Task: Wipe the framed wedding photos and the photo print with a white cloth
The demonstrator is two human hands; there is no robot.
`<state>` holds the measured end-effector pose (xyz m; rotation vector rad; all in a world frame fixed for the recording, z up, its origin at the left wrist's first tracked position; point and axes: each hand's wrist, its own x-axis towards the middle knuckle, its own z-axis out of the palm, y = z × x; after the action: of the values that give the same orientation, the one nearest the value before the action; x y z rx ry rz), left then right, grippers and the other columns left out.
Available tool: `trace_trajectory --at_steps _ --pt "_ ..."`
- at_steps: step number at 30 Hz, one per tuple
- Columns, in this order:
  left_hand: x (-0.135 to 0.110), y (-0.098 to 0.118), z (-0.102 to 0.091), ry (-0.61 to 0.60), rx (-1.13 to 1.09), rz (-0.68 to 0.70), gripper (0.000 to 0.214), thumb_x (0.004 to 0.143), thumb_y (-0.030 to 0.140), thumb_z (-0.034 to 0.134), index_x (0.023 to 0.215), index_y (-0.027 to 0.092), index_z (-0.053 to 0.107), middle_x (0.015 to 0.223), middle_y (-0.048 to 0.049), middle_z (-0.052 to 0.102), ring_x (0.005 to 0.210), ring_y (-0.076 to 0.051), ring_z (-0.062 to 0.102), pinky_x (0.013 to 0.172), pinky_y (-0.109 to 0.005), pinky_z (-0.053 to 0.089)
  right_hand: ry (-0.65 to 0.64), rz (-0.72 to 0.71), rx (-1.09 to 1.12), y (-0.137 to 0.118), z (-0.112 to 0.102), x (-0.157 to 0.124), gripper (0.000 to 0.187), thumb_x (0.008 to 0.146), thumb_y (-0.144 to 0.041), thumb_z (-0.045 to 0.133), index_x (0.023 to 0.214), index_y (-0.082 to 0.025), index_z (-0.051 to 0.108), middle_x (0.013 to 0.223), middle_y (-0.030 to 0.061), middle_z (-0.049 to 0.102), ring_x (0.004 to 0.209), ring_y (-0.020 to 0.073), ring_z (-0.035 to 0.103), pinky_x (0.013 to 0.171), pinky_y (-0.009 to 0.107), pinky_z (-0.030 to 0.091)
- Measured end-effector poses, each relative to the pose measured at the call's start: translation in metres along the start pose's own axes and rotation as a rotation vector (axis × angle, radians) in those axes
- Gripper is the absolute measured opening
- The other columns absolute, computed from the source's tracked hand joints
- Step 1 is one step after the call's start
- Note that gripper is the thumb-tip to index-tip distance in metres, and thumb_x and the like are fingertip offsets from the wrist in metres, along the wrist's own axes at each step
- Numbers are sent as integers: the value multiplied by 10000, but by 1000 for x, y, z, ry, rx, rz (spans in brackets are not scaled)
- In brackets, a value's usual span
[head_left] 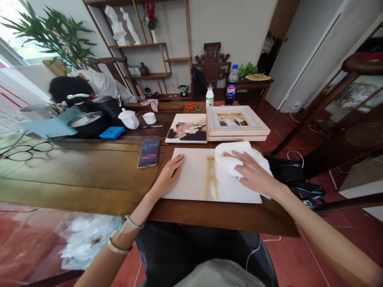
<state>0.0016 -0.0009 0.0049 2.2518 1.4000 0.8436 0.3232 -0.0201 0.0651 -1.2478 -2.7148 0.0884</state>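
Note:
A flat white board [191,175] lies on the wooden table in front of me, with a gold A-shaped stand [211,179] against its middle. My left hand [170,175] rests on the board's left edge, fingers extended and lying flat. On the right side of the board, my right hand [253,172] presses on a bunched white towel [231,153] and holds it. The towel spreads over the board's right part and hides its upper right corner. Just beyond the board lie a photo panel [188,133] and a stack of pale picture frames [239,123].
A phone [149,152] lies to the left, beyond it a blue box [112,132] and a white teapot [128,118]. Orange-handled scissors [191,106], a white bottle [210,97] and a cola bottle [231,87] are at the back. A person [89,83] leans at the far left.

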Motion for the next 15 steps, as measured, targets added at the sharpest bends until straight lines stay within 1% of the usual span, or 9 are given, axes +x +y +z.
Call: trace_trajectory --at_steps 1,3,5,6,8,9,12,14,15 --pt "0 0 0 1 -1 0 438 948 298 351 1328 140 502 1422 -95 457 1365 -217 348 1137 -424 275 28 0 -43 6 6 8 263 654 4 485 795 -135 657 1511 129 278 1397 343 165 1106 585 193" --pt "0 0 0 3 -1 2 438 947 297 352 1329 143 500 1422 -93 456 1364 -216 350 1138 -424 273 57 6 -109 10 14 15 252 670 -3 502 799 -137 671 1528 103 239 1402 366 111 1093 624 164" --pt "0 -1 1 6 0 6 438 947 299 353 1329 145 501 1421 -93 458 1363 -218 351 1137 -429 274 66 6 -126 3 17 11 180 751 -82 535 810 -146 693 1516 93 277 1398 383 108 1082 646 153" --pt "0 -1 1 7 1 7 438 947 301 353 1328 143 502 1420 -95 459 1362 -220 351 1136 -431 277 65 -2 -116 -4 16 6 164 806 -152 541 813 -151 704 1502 93 310 1395 385 124 1083 646 151" --pt "0 0 1 6 5 4 441 948 303 351 1328 137 502 1420 -100 458 1362 -223 352 1134 -436 279 48 -19 -75 -21 13 -9 267 888 -300 509 805 -160 720 1487 92 344 1390 380 153 1089 633 157" --pt "0 0 1 4 6 1 443 948 303 349 1329 135 500 1422 -101 455 1363 -225 350 1134 -440 279 33 -24 -50 -31 10 -18 323 908 -352 487 794 -165 725 1490 89 338 1389 377 161 1092 626 161" --pt "-1 1 1 -2 8 -4 444 951 306 343 1335 142 494 1426 -98 450 1367 -228 343 1135 -449 273 -5 -34 15 -57 3 -44 404 902 -452 487 730 -174 725 1502 77 316 1389 376 161 1101 604 173" --pt "-1 1 1 -1 6 -10 438 952 306 343 1336 163 494 1427 -85 451 1368 -227 342 1137 -451 269 -13 -32 39 -64 -1 -52 426 878 -492 513 678 -173 713 1492 80 338 1388 375 167 1110 587 176" --pt "-1 1 1 0 5 -13 434 952 306 345 1336 174 495 1428 -79 452 1367 -226 342 1138 -450 268 -20 -36 49 -64 -2 -53 430 871 -504 520 668 -175 708 1483 80 357 1388 369 175 1115 578 174"
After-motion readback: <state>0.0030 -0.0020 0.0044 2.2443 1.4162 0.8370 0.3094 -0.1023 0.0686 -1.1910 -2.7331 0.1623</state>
